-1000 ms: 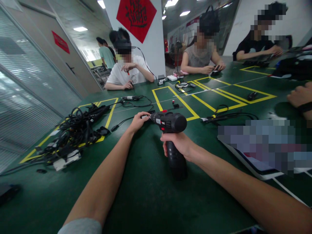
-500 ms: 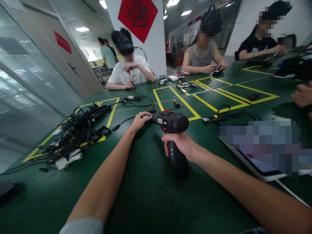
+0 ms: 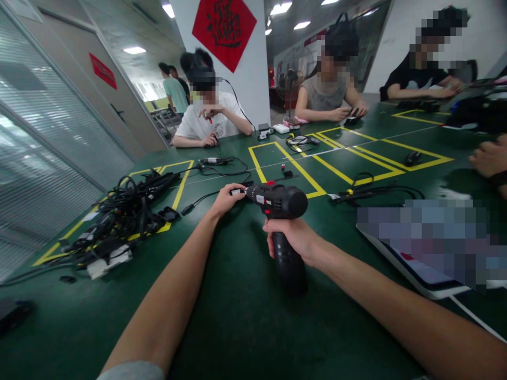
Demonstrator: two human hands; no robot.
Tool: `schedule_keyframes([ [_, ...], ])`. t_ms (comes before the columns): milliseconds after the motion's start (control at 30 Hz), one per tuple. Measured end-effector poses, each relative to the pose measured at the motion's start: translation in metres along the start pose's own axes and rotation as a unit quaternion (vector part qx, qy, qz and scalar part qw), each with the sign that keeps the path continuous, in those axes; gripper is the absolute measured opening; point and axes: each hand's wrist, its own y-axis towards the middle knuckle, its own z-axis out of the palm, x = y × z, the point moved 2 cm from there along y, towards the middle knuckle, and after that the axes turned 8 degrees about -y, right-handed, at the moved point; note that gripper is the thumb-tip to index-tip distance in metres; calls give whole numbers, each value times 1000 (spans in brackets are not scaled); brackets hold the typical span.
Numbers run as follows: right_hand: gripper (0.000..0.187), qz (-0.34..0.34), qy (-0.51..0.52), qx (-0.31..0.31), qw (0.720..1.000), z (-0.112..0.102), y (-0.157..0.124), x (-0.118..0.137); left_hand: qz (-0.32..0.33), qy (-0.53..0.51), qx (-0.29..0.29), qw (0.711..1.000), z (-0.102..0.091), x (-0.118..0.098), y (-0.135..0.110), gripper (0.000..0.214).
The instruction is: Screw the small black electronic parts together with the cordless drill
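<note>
Two hands occupied on cordless drill (image 3: 277, 199) | grip clenched by right hand (image 3: 291, 237) | front end pinched by fingers of left hand (image 3: 227, 199) (tip mostly hidden) | drill held over green table (image 3: 237, 322)

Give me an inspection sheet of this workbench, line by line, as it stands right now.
Surface: green workbench marked with yellow tape rectangles.
Things in hand: black cordless drill with red accents; small bit at its front end.
Clutter: white power block, computer mouse, partly blurred tablet.
Hands: right hand grips the drill's handle; left hand pinches the bit.
Cables: black cable heap at left; loose black cable at right.
Surroundings: seated co-worker in a white T-shirt, another person's hand at the right edge, glass partition, red diamond banner.
</note>
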Motion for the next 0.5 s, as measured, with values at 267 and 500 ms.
schedule_keyframes([
  [267, 9, 6, 1, -2, 1000, -1, 1, -2, -3, 13, 9, 1000, -1, -3, -1, 41],
  [500, 6, 8, 7, 1, 1000, 0, -1, 1, -2, 4, 9, 1000, -1, -2, -2, 39],
])
